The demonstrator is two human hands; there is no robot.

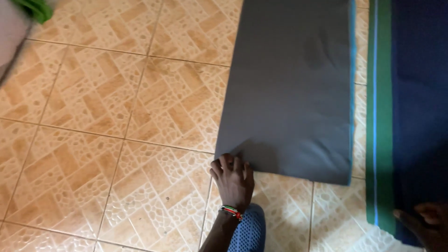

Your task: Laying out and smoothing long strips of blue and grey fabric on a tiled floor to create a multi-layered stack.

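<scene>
A grey folded cloth (289,88) with a light blue edge lies flat on the tiled floor (102,116). My left hand (232,179) rests at its near left corner, fingers curled on the corner; a beaded bracelet circles the wrist. My right hand (424,224) sits at the lower right, fingers spread on the near edge of a dark blue cloth (420,102) with a green band and a thin light blue stripe.
A blue dotted garment (249,231) shows just below my left wrist. At the top left corner a blurred pale shape with a green piece (32,8) enters the view. Orange patterned tiles stretch to the left.
</scene>
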